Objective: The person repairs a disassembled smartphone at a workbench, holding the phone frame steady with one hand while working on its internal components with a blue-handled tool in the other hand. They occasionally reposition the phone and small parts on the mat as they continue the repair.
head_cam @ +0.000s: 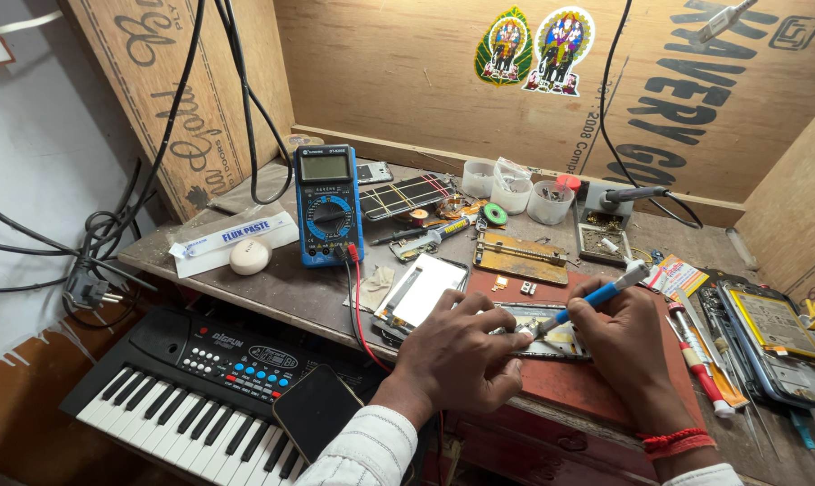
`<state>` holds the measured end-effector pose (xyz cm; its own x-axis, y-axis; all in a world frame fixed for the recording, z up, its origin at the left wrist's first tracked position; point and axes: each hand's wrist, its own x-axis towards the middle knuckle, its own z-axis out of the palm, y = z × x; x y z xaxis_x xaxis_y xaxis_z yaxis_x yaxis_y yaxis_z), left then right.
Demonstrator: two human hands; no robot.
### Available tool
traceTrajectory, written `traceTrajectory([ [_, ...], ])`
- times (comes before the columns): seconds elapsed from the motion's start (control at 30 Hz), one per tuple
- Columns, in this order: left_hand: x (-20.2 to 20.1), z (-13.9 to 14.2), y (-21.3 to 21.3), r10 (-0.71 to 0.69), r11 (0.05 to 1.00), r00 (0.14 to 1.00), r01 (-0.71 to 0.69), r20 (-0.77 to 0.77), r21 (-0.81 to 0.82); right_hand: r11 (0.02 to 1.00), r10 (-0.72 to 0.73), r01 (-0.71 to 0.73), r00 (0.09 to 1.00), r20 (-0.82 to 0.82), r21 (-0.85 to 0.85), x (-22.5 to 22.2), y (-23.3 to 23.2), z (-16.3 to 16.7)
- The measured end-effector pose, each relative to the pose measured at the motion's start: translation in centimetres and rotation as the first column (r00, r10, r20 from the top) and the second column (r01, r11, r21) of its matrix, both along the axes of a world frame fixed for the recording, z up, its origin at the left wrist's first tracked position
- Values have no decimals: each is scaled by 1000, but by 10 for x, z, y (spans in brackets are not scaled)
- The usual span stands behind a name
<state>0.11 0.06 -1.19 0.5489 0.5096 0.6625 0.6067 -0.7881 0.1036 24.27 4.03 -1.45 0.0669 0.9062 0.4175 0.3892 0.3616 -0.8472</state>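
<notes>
Holding a blue-handled screwdriver (597, 295) in my right hand (625, 335), fingers closed round the handle, tip down on the opened phone (552, 331). Phone lies flat on the red mat (588, 378) near the front edge of the surface (290, 288). My left hand (457, 351) rests on the phone's left end, fingers curled, pinning it. White screen panel (423, 290) just left of that hand. Blue multimeter (327, 205) stands farther left. Second opened phone (777, 342) at far right.
</notes>
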Motion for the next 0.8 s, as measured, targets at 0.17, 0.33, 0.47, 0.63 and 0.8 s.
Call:
traceTrajectory([
  [0.17, 0, 0, 0, 2, 1000, 1000, -2, -2, -6, 993, -79, 74, 995, 53, 91, 0, 0, 0],
  [0.33, 1, 0, 0, 5, 1000, 1000, -5, -2, -14, 999, 31, -30, 999, -42, 34, 1, 3, -2],
  [0.47, 0, 0, -1, 1, 1000, 1000, -1, 10, 2, 998, -38, 39, 999, -28, 43, 3, 3, -5],
  [0.63, 0, 0, -1, 3, 1000, 1000, -3, 2, -23, 999, 12, -11, 1000, -23, 52, 5, 6, -7],
  [0.8, 1, 0, 0, 4, 1000, 1000, -4, -6, -12, 992, -62, 64, 998, -14, 105, 3, 2, -5],
])
